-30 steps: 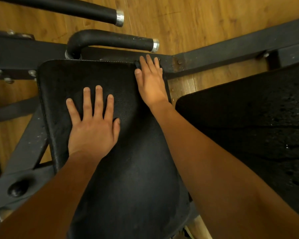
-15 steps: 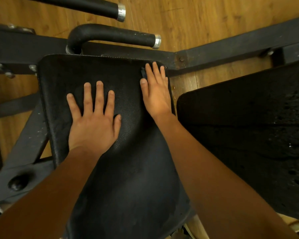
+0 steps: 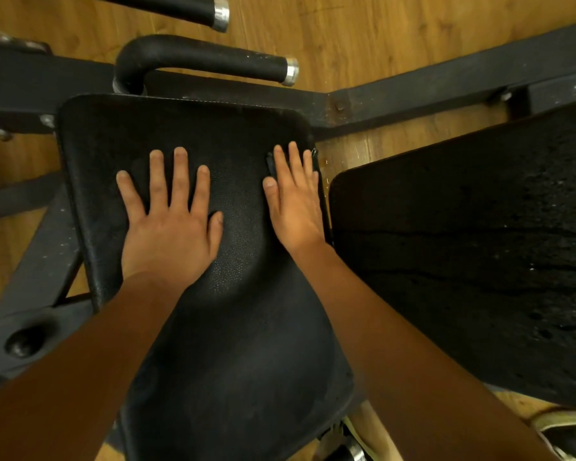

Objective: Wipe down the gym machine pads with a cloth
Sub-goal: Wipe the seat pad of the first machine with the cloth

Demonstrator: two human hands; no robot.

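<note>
Brown wood floor point(image 3: 363, 38) all around, lit warm and a bit shiny. Across it, dark metal bars point(image 3: 446, 78) with small bolts point(image 3: 47, 120) and pale specks, a curved black handle point(image 3: 207, 59) and a second handle point(image 3: 193, 6) at the top edge, each with a silver end. Down in the right corner, part of a pale shoe point(image 3: 566, 430).

A black pebbled pad point(image 3: 233, 277) lies flat, dark cloth point(image 3: 269, 164) barely visible near its right edge.
</note>
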